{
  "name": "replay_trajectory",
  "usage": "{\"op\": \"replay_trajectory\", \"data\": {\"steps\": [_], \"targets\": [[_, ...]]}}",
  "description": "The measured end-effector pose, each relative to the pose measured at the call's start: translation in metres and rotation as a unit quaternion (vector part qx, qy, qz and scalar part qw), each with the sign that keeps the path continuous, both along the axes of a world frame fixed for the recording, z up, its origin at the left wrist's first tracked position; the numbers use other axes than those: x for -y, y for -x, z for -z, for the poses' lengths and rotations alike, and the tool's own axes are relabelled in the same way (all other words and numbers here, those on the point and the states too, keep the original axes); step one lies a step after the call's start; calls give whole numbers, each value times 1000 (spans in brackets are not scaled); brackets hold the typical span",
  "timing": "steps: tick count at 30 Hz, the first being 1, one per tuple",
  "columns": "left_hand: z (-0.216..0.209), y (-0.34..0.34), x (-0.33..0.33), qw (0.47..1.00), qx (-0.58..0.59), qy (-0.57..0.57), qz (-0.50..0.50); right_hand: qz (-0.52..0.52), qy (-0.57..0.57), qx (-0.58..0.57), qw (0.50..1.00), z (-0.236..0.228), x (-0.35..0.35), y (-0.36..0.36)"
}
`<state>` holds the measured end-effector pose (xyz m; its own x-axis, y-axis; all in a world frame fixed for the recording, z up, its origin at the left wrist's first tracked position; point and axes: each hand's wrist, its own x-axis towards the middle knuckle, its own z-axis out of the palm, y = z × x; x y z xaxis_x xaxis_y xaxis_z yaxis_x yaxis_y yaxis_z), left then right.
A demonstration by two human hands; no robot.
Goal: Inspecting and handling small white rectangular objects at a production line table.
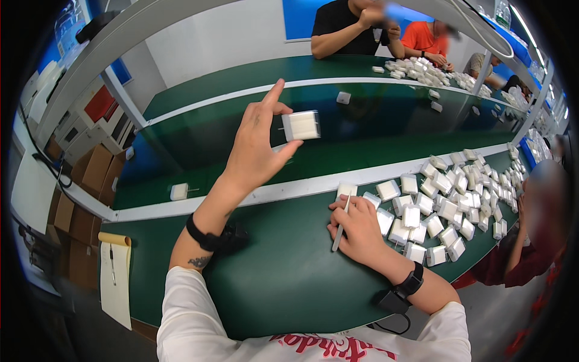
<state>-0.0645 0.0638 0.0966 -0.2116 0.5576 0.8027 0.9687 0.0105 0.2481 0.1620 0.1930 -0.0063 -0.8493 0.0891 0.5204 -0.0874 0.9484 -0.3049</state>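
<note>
My left hand (256, 142) is raised over the conveyor belt, pinching a white plug-in charger (303, 125) between thumb and fingers while one finger points up. A thin metal prong sticks out of the charger's left side. Low over the green bench (283, 265), my right hand (359, 229) is closed around slim metal tweezers (340, 232). Just beyond its fingertips lies another white charger (347, 190); whether they touch it I cannot tell. A large spread of similar white chargers (446, 208) covers the bench to the right of that hand.
A white rail (259, 196) separates my bench from the dark green belt (211, 160). Single chargers lie on the belt, one at left (179, 192) and one farther off (343, 98). A notepad with a pen (114, 277) is at left. Co-workers sit across and at right.
</note>
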Motion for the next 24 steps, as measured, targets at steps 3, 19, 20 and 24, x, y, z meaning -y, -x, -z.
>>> {"op": "replay_trajectory", "data": {"steps": [3,19,20,24], "targets": [[-25,-42,34,999,-24,-33,21,-9,9,1,1000,-1,0,0],[-45,-42,74,684,590,13,428,-1,2,40,999,-8,4,0],[-45,-42,73,682,584,13,441,-10,13,13,1000,-12,6,0],[-36,-54,64,706,584,-6,400,-50,113,-87,989,-46,11,-3]]}}
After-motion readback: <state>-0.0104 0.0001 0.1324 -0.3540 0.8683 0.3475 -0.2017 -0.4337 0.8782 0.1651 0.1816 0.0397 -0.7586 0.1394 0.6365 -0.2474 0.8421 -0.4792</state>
